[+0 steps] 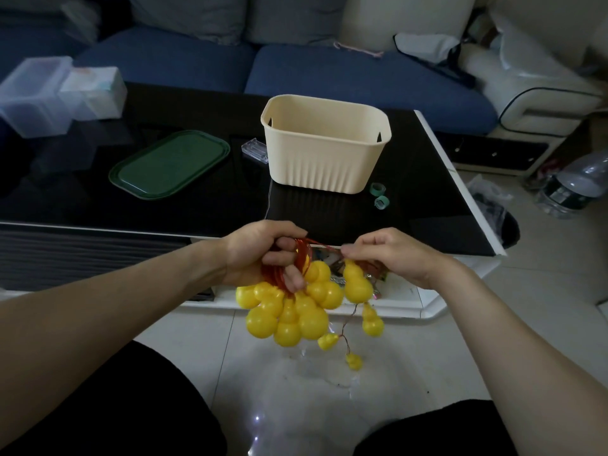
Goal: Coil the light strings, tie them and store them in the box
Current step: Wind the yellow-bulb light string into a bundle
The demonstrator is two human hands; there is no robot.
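Observation:
A light string point(296, 311) of yellow gourd-shaped bulbs on red wire hangs in front of the table edge. My left hand point(260, 255) grips the coiled red wire loops, with a cluster of gourds dangling below it. My right hand point(391, 255) pinches the wire just right of the coil, above one gourd. A loose tail with three smaller gourds point(353, 360) trails down toward the floor. The cream ribbed box point(325, 146) stands open on the black table behind my hands. Two small green tie rolls point(380, 195) lie to the right of the box.
A green lid point(171, 162) lies flat left of the box, and a small clear plastic case point(255, 149) lies between them. Translucent containers point(39, 93) stand at the table's far left. Behind is a blue sofa point(329, 70). A water bottle point(575, 185) lies on the floor at right.

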